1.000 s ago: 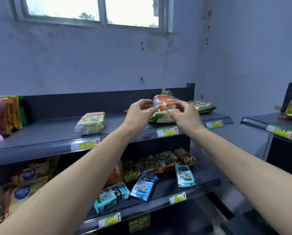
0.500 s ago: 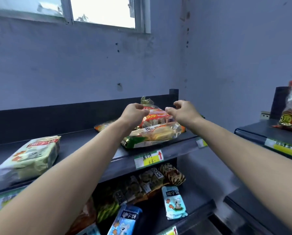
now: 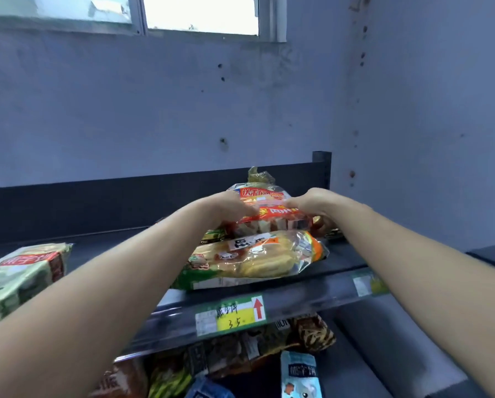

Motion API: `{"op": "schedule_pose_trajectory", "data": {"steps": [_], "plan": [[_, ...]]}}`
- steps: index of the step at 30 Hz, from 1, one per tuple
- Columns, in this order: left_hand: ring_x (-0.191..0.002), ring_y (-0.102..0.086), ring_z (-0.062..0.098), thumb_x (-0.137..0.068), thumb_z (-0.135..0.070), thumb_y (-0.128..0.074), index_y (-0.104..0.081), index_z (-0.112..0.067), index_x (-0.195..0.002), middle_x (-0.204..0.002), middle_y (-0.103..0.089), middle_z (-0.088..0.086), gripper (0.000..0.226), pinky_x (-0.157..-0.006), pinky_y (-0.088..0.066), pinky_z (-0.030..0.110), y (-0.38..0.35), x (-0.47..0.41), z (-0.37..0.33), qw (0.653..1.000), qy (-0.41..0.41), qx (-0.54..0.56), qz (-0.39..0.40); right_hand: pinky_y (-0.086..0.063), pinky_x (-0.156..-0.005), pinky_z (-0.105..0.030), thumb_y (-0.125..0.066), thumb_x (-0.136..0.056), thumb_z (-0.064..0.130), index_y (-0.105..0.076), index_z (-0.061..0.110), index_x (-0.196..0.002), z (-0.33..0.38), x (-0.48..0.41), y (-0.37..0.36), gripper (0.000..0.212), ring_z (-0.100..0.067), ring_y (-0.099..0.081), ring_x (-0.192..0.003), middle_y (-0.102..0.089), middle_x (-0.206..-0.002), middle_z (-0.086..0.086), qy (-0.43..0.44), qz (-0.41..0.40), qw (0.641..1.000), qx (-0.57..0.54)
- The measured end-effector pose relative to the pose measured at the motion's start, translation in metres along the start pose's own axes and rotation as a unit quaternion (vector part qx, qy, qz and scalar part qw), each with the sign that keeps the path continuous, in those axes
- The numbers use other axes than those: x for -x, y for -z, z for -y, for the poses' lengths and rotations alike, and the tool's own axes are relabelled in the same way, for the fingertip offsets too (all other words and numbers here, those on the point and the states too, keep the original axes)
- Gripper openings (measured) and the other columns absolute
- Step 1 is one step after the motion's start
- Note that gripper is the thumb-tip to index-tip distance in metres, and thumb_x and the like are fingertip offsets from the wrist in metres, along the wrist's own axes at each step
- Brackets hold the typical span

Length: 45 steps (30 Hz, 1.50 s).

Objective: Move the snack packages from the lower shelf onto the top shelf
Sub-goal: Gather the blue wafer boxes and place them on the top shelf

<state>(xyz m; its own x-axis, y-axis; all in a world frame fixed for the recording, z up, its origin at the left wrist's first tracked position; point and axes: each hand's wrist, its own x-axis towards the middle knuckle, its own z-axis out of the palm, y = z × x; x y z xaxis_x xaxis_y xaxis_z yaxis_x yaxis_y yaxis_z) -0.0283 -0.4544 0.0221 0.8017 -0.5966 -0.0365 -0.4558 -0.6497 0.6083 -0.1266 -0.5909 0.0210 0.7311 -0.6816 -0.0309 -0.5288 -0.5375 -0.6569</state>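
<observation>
A red and clear snack bag [image 3: 272, 214] lies on top of a larger clear bread bag [image 3: 257, 258] on the dark top shelf [image 3: 312, 293]. My left hand [image 3: 229, 206] grips the red bag's left end with curled fingers. At its right end, my right hand [image 3: 309, 203] pinches the bag. On the lower shelf lie several more packages, among them a blue snack pack [image 3: 299, 374] and brown packets [image 3: 312, 333].
A pale green package [image 3: 22, 280] lies at the left on the top shelf. A yellow price tag [image 3: 232, 315] sits on the shelf's front rail. The shelf's back panel [image 3: 125, 202] stands behind, a grey wall beyond. Another dark shelf edge [image 3: 490, 255] shows at the right.
The view has come closer to the top shelf. Both hands stay on the red bag, which now rests lower on the bread bag.
</observation>
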Motion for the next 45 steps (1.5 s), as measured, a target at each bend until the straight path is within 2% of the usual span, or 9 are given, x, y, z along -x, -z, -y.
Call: {"op": "schedule_pose_trajectory", "data": {"steps": [3,9,13,16,20,28,35,40,45], "plan": [[-0.099,-0.062,0.023,-0.086,-0.044,-0.062,-0.056,-0.009,-0.108,-0.108,-0.063,0.008,0.042,-0.089,-0.051,0.037,-0.004,-0.006,-0.002,0.999,0.027,0.019,-0.014,-0.039,-0.095,-0.036,-0.056,-0.091,0.045,-0.04,0.001,-0.138,-0.001,-0.009,-0.003,0.066,-0.031,-0.045,-0.129,-0.045,-0.143,-0.016,-0.005,0.018,1.0,-0.01],[-0.09,-0.064,0.024,-0.079,-0.022,-0.075,-0.057,-0.005,-0.097,-0.096,-0.066,0.009,0.031,-0.08,-0.052,0.035,-0.006,-0.006,0.0,0.984,0.057,0.159,-0.062,-0.039,-0.055,-0.025,-0.067,-0.087,0.024,-0.056,0.002,-0.117,-0.004,-0.018,-0.01,0.039,-0.021,-0.054,-0.09,-0.061,-0.108,-0.009,0.008,0.003,0.994,-0.111],[-0.089,-0.068,0.025,-0.077,-0.007,-0.074,-0.06,-0.001,-0.106,-0.101,-0.068,0.013,0.033,-0.082,-0.056,0.038,-0.007,-0.003,0.001,0.969,0.045,0.231,-0.074,-0.049,-0.078,-0.032,-0.069,-0.085,0.02,-0.053,-0.003,-0.121,-0.003,-0.016,-0.01,0.046,-0.027,-0.062,-0.102,-0.065,-0.108,-0.012,0.018,-0.054,0.989,-0.135],[-0.083,-0.066,0.021,-0.083,-0.001,-0.065,-0.057,-0.007,-0.098,-0.097,-0.067,0.01,0.018,-0.073,-0.056,0.036,0.002,0.003,-0.003,0.952,0.001,0.296,-0.082,-0.056,-0.082,-0.04,-0.063,-0.087,0.008,-0.054,-0.001,-0.105,0.002,-0.012,-0.006,0.022,-0.027,-0.064,-0.091,-0.062,-0.085,-0.007,0.049,-0.102,0.971,-0.212],[-0.087,-0.067,0.019,-0.086,-0.003,-0.062,-0.054,-0.013,-0.103,-0.101,-0.068,0.007,0.02,-0.078,-0.056,0.037,0.022,0.021,-0.015,0.918,-0.099,0.371,-0.099,-0.056,-0.084,-0.044,-0.062,-0.084,0.0,-0.038,0.015,-0.104,0.016,0.006,0.002,0.035,-0.024,-0.062,-0.096,-0.055,-0.1,-0.004,0.095,-0.141,0.934,-0.313],[-0.094,-0.062,0.014,-0.085,-0.001,-0.063,-0.039,-0.013,-0.136,-0.102,-0.058,-0.007,0.057,-0.074,-0.054,0.03,0.037,0.073,0.0,0.865,-0.203,0.439,-0.138,-0.045,-0.059,-0.016,-0.061,-0.088,0.003,-0.04,0.011,-0.123,0.036,0.078,-0.007,0.042,-0.004,-0.052,-0.075,-0.049,-0.099,0.004,0.151,-0.216,0.894,-0.362],[-0.092,-0.063,0.014,-0.082,0.003,-0.065,-0.025,-0.011,-0.147,-0.119,-0.052,-0.003,0.077,-0.066,-0.056,0.027,0.041,0.119,0.03,0.837,-0.204,0.488,-0.141,-0.047,-0.058,-0.018,-0.06,-0.085,-0.001,-0.04,0.015,-0.113,0.043,0.135,-0.036,0.038,-0.004,-0.054,-0.076,-0.049,-0.09,0.009,0.149,-0.268,0.869,-0.389],[-0.08,-0.062,0.008,-0.085,0.002,-0.063,-0.039,-0.006,-0.138,-0.098,-0.058,-0.006,0.059,-0.058,-0.056,0.019,0.04,0.153,0.047,0.833,-0.199,0.499,-0.129,-0.05,-0.065,-0.025,-0.06,-0.085,-0.003,-0.035,0.018,-0.111,0.04,0.168,-0.051,0.042,-0.005,-0.054,-0.076,-0.045,-0.087,0.013,0.152,-0.256,0.864,-0.407],[-0.085,-0.067,0.015,-0.085,0.002,-0.061,-0.053,-0.007,-0.127,-0.109,-0.064,0.006,0.044,-0.065,-0.059,0.027,0.031,0.189,0.064,0.827,-0.194,0.507,-0.145,-0.055,-0.075,-0.035,-0.065,-0.083,0.005,-0.041,0.022,-0.103,0.033,0.199,-0.062,0.035,-0.018,-0.061,-0.091,-0.054,-0.101,0.002,0.15,-0.232,0.878,-0.391]]}}
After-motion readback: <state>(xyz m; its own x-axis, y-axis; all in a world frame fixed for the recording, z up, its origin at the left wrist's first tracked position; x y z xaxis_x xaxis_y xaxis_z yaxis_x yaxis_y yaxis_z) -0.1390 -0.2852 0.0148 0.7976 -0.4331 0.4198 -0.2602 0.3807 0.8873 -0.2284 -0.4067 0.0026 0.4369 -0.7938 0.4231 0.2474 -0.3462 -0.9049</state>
